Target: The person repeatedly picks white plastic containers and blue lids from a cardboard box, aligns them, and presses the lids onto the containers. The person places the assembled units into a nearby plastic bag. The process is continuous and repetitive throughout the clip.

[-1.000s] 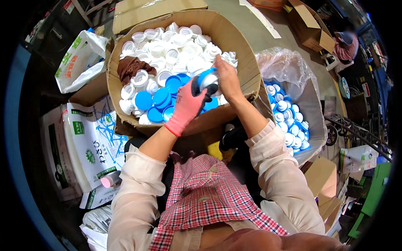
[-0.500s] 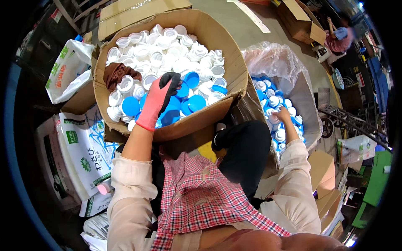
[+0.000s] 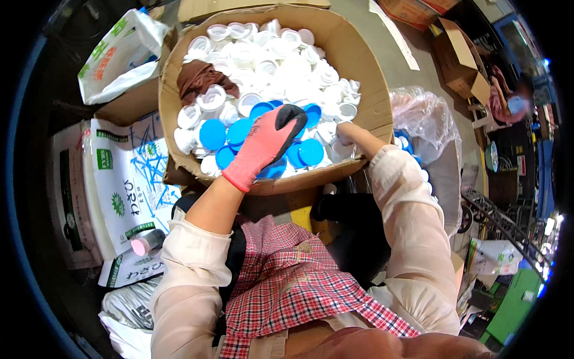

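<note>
A large cardboard box (image 3: pixel 373 78) in front of me is full of white plastic caps (image 3: pixel 269 69), with several round blue lids (image 3: pixel 213 134) along its near side. My left hand (image 3: pixel 276 133), in a pink glove with black fingers, is over the blue lids. Its fingers are curled together, and whatever they may hold is hidden. Bare, my right hand (image 3: pixel 354 135) reaches inside the box's right near corner. Its fingers are bent around a white plastic cap (image 3: pixel 342 151), partly covered by the hand. A brown cloth (image 3: pixel 202 81) lies on the caps at the left.
Right of the box stands another container with a clear plastic liner (image 3: pixel 427 119) and blue and white caps, partly behind my right arm. A white bag (image 3: pixel 122 60) and a pink-capped bottle (image 3: pixel 147 242) are at left. A person (image 3: pixel 508 102) sits far right beside an open carton (image 3: pixel 457 57).
My right hand has moved left from the lined container into the large box. My left hand stays over the blue lids, slightly turned. The whole view has shifted.
</note>
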Demonstrator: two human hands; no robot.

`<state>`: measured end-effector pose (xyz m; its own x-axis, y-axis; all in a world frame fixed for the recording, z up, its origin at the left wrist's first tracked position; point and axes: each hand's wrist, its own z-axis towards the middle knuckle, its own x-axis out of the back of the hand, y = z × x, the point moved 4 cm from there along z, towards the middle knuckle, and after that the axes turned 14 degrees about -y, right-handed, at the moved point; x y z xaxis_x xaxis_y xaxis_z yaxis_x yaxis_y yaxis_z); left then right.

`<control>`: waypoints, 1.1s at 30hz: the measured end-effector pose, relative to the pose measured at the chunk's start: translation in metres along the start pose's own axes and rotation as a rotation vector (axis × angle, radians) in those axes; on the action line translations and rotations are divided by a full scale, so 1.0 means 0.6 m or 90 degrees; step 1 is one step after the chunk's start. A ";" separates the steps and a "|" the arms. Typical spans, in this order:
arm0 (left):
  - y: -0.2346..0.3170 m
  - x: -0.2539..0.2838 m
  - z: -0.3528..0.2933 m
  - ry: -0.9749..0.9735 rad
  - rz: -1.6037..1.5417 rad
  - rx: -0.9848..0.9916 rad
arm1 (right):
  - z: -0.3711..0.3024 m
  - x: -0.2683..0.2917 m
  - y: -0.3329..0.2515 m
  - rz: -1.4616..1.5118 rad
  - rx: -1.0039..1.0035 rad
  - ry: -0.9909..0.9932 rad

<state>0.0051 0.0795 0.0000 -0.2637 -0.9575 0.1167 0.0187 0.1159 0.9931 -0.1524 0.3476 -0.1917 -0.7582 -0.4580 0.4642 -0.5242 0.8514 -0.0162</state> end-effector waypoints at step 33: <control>0.060 0.025 -0.069 0.084 0.442 -0.272 | -0.430 0.106 -0.275 0.691 0.754 0.401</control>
<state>0.0416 0.0587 0.0379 0.0575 -0.7309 0.6800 0.5081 0.6077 0.6103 -0.0143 0.2440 0.0689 -0.8264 0.5615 0.0438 -0.1133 -0.0896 -0.9895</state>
